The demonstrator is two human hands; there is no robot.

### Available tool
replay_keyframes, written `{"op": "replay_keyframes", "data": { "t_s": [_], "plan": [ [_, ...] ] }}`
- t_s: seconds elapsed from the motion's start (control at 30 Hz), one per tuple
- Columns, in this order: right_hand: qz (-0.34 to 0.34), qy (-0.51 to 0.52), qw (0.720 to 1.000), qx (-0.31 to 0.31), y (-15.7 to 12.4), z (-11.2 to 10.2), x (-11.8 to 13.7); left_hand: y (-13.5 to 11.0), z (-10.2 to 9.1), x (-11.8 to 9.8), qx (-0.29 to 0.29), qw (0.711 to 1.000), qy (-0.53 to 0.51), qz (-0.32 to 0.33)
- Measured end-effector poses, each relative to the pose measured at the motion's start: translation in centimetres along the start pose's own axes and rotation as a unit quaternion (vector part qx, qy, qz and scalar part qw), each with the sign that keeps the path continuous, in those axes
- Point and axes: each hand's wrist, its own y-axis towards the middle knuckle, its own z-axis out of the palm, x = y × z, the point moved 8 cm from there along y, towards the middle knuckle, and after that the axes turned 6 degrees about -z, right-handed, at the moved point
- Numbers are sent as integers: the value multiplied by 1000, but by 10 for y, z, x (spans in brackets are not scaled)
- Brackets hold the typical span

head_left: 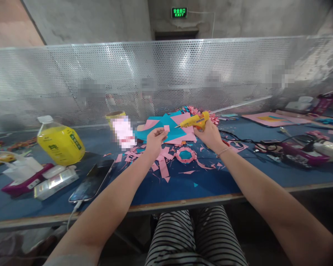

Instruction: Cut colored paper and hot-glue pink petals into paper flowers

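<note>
My right hand (209, 135) is closed round a yellow glue gun (195, 120), whose nozzle points left toward a small pink paper piece (166, 128). That piece is pinched in the fingers of my left hand (154, 139). Both hands hover over the blue table (183, 184), above pink and blue paper sheets (166, 127). A round pink paper ring with a blue centre (185, 154) lies just below and between my hands, among pink strips and scraps (162, 162).
At the left stand a yellow bottle (60, 144), a tissue pack (23, 175), a clear box (55, 181) and a phone on a cable (91, 181). Cables, a purple device (302, 155) and more paper lie at the right. A perforated metal screen (166, 74) runs behind, with people beyond it.
</note>
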Motion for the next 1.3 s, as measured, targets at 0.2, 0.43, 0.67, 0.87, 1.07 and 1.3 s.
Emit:
{"op": "replay_keyframes", "data": {
  "t_s": [0.2, 0.43, 0.67, 0.87, 1.07, 1.3],
  "plan": [
    [3, -1, 1000, 1, 0, 0, -2, 0, 0, 7, 4, 998, -52, -41],
    [8, 13, 1000, 0, 0, 0, -4, -2, 3, 8, 22, 997, -59, -47],
    [10, 22, 1000, 3, 0, -1, -3, -2, 4, 7, 36, 998, -47, -38],
    [11, 11, 1000, 3, 1, 0, -5, -2, 3, 5, 28, 999, -33, -30],
    [21, 6, 1000, 5, 0, -1, -4, -2, 5, 5, 35, 998, -34, -35],
    [13, 15, 1000, 4, 0, 0, -4, -3, 8, 4, 45, 998, -40, -26]
  ]
}}
